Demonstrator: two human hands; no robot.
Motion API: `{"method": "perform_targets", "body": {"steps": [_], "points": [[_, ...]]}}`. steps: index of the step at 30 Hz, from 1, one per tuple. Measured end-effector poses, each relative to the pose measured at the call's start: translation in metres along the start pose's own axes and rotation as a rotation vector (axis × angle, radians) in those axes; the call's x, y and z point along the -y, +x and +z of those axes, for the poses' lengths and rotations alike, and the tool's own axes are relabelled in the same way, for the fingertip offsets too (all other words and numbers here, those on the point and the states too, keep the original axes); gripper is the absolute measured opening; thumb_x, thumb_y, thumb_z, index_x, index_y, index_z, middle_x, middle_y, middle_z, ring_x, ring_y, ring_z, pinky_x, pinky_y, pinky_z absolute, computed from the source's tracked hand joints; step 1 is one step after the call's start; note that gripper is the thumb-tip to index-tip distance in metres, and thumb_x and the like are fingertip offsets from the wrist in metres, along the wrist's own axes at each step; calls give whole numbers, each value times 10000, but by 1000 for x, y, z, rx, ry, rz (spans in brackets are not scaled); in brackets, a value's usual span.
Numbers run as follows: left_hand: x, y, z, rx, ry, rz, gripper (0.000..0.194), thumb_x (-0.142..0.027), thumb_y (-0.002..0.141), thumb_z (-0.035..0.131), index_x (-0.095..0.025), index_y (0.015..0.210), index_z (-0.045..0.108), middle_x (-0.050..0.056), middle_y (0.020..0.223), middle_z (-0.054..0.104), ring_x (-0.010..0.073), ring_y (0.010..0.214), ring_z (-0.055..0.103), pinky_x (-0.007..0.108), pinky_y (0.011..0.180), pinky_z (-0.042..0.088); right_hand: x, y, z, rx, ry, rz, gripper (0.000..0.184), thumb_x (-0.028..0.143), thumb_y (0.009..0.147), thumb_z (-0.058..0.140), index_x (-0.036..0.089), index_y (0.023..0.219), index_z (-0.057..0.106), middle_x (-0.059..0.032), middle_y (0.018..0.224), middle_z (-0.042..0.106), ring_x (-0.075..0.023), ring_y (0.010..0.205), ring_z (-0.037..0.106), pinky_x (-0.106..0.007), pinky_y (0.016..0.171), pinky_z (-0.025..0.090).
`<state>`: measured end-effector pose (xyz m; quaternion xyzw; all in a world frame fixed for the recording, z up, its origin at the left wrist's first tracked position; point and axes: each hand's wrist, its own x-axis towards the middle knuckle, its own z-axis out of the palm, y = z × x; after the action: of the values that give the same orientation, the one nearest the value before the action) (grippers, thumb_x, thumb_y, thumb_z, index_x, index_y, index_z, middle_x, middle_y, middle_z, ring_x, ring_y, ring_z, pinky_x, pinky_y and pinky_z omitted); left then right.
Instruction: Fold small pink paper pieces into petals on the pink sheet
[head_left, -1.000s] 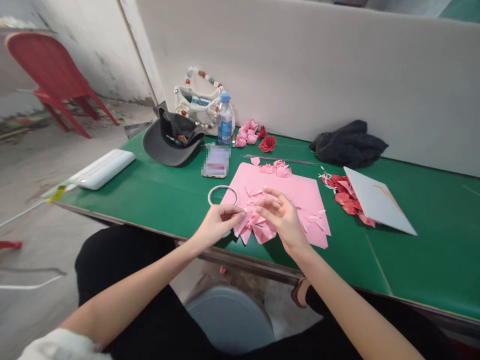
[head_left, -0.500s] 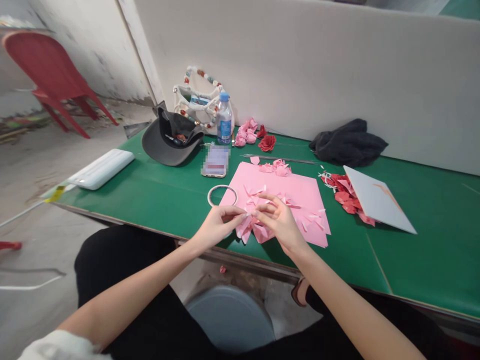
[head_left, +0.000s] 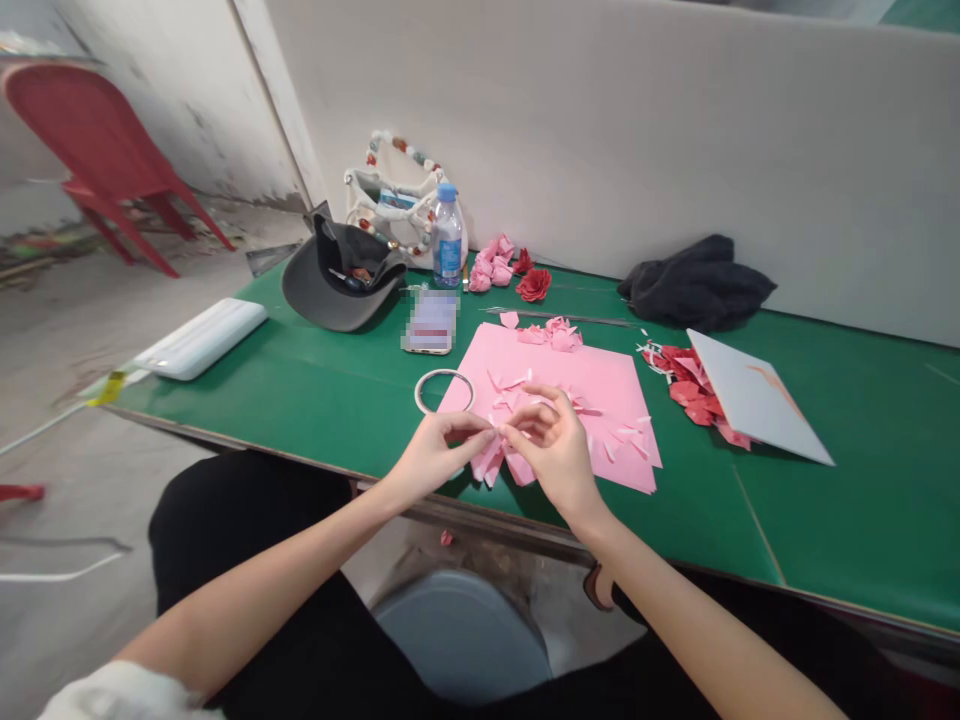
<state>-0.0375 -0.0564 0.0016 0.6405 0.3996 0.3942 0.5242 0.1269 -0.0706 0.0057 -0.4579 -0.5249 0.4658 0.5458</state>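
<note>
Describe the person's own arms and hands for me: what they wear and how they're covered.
The left hand and right hand are bare, with no gloves, and both forearms are uncovered. A white, fluffy sleeve shows at the lower edge of the view on the left arm. No sleeve shows on the right arm.

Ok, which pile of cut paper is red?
The pile right of the pink sheet, against the white board; the other cut pieces, on the sheet, are pink.

Whatever the left hand [head_left: 435,455] and right hand [head_left: 555,450] pinch is too small to tell; the phone [head_left: 430,322] on the desk [head_left: 862,500] is blurred, and a round grey object [head_left: 461,640] is cut off below.
</note>
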Motion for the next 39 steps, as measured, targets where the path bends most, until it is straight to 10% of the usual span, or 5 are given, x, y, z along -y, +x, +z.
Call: {"method": "perform_targets", "body": {"steps": [6,17,22,28,39], "points": [[-4,5,-11,-53,52,-11,193,-286,784,639,-106,787,706,55,764,690,143,691,610,220,644,483,2,7,-9,-8,-176,-68,325,254,777,644,253,1084,539,-31,1041,588,-131,817,622,-289,744,545],[3,6,-7,30,243,26,340,-386,891,469,-136,954,691,59,817,678,155,687,604,239,609,488,1,17,-22,137,-300,10,425,256,769,645,213,1161,489,-11,810,633,-170,755,645,-339,725,546],[4,9,-19,-78,579,173,279,-279,871,505,-172,1095,634,94,1040,654,204,898,618,321,813,491,2,16,-29,8,-666,-336,395,226,854,531,222,1245,471,-113,1207,562,-234,1138,539,-444,997,422],[7,12,-30,-14,787,204,221,-210,837,552,-161,1038,630,101,1087,633,246,1022,573,378,908,447,-8,-13,4,372,-1031,-532,751,397,862,537,239,1469,125,-112,1506,288,-307,1414,175,-600,1114,161],[12,12,-26,-70,856,156,129,-182,864,463,-151,843,587,94,956,588,235,922,560,383,849,453,-29,31,-49,36,-1275,-353,772,299,830,575,209,1464,144,-182,1507,240,-397,1409,97,-698,1047,109]]}}
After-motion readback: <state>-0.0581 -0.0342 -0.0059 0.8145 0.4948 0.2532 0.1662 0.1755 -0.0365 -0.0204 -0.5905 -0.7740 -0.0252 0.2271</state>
